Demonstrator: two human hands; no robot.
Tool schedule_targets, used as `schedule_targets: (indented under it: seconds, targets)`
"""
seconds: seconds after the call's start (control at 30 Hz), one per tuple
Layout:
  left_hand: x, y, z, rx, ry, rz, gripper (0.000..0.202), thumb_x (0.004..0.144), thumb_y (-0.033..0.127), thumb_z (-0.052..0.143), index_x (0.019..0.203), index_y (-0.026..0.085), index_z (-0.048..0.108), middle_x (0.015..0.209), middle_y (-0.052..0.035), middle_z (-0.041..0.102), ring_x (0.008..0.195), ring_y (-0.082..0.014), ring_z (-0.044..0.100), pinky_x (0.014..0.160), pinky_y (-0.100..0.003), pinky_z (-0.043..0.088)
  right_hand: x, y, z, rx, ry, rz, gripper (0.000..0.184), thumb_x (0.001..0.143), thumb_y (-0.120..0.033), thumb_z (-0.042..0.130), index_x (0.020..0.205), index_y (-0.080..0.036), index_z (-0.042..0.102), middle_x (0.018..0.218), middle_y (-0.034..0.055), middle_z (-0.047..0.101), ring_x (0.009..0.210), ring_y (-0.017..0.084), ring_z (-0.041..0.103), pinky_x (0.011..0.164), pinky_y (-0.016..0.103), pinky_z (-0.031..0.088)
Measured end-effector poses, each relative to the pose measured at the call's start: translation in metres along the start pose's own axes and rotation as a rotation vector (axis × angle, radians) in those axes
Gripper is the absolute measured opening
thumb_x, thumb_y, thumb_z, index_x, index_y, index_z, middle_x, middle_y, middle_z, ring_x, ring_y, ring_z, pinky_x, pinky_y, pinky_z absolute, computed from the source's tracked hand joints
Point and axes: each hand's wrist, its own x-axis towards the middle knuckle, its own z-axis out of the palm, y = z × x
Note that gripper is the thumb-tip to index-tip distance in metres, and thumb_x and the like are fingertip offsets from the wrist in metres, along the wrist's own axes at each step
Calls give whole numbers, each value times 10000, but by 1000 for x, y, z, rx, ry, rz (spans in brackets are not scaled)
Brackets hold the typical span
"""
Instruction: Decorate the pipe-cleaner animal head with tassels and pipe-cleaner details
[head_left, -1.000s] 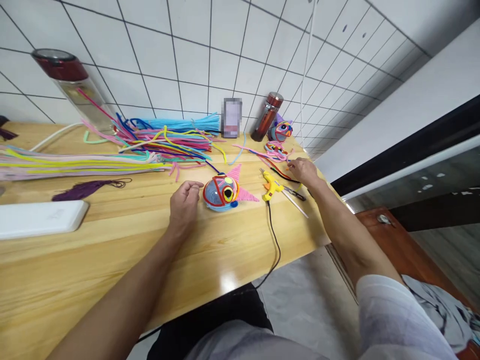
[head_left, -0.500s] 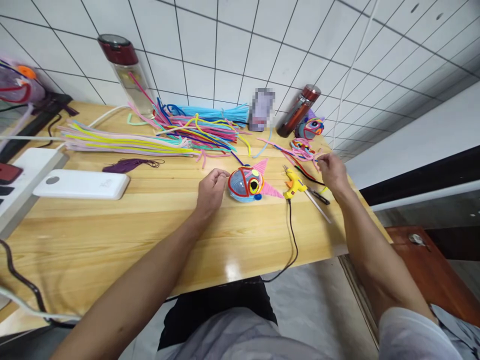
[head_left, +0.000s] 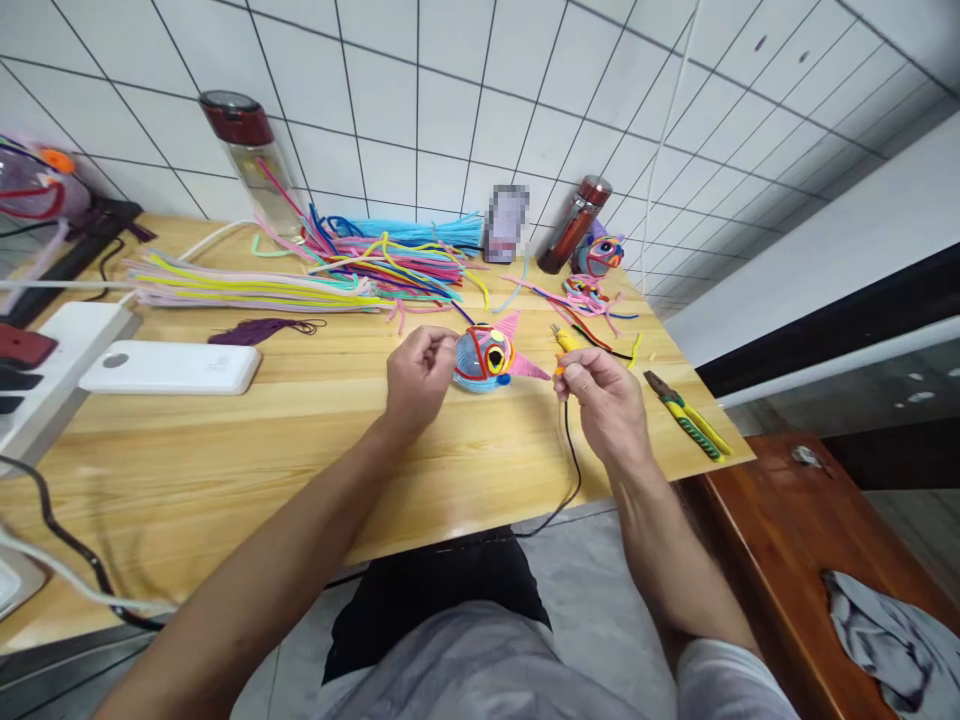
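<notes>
A blue pipe-cleaner figure point(head_left: 486, 357) with pink pointed ears, a red outline and a yellow eye sits on the wooden table point(head_left: 300, 440). My left hand point(head_left: 417, 378) is curled, its thumb and fingertips pinched at the figure's left edge. My right hand point(head_left: 606, 402) hovers just right of the figure, with thumb and forefinger pinched on a small orange piece point(head_left: 559, 371). Behind that hand lies a yellow glue gun point(head_left: 564, 340), mostly hidden; its black cord point(head_left: 573, 462) runs off the table's front edge.
Loose pipe cleaners point(head_left: 315, 275) are heaped at the back, by a clear bottle point(head_left: 251, 160) and a red bottle point(head_left: 574, 225). A second figure point(head_left: 598, 255) and scraps lie far right. Pliers point(head_left: 688, 414) rest near the right edge. A white power bank point(head_left: 171, 367) lies left.
My right hand came back from the scraps at the far right to just beside the figure, now pinching a small orange piece. My left hand closed on the figure's edge. The pliers are now uncovered.
</notes>
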Motion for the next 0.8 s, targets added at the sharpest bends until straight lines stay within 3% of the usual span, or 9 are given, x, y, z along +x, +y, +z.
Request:
schedule_targets:
  seconds: [0.13, 0.23, 0.43, 0.63, 0.8]
  targets:
    - [-21, 32, 12, -102, -185, 411, 136, 942, 245, 766, 1052, 192, 707, 828, 22, 659, 643, -97, 533, 631, -227, 446, -23, 2, 15, 127, 23, 23, 308, 840, -507, 902, 906, -239, 765, 759, -20, 665, 656, 125, 574, 611, 268, 491]
    - [-33, 44, 21, -151, -255, 525, 121, 981, 254, 780, 1036, 197, 688, 858, 10, 688, 679, -101, 565, 655, -230, 464, -41, 4, 25, 191, 47, 69, 331, 828, -519, 911, 906, -240, 750, 809, -12, 687, 650, 121, 569, 604, 269, 492]
    - [-40, 51, 21, -171, -388, 424, 113, 1005, 243, 752, 933, 180, 693, 775, 25, 637, 618, -84, 522, 597, -218, 416, -64, 12, 30, 306, 64, 157, 359, 822, -524, 926, 917, -238, 731, 749, -22, 668, 624, 116, 561, 631, 269, 502]
    - [-47, 53, 23, -202, -525, 329, 149, 1009, 247, 727, 876, 179, 714, 735, 18, 629, 609, -92, 519, 583, -224, 400, -74, 13, 21, 387, 31, 235, 390, 801, -514, 957, 893, -241, 695, 732, -38, 636, 600, 101, 567, 615, 243, 496]
    - [-51, 51, 26, -251, -609, 358, 123, 1039, 232, 688, 939, 177, 734, 834, -27, 730, 738, -126, 659, 683, -238, 496, -78, 13, 5, 449, -93, 365, 422, 766, -511, 982, 841, -228, 677, 781, -24, 640, 601, 107, 586, 580, 241, 486]
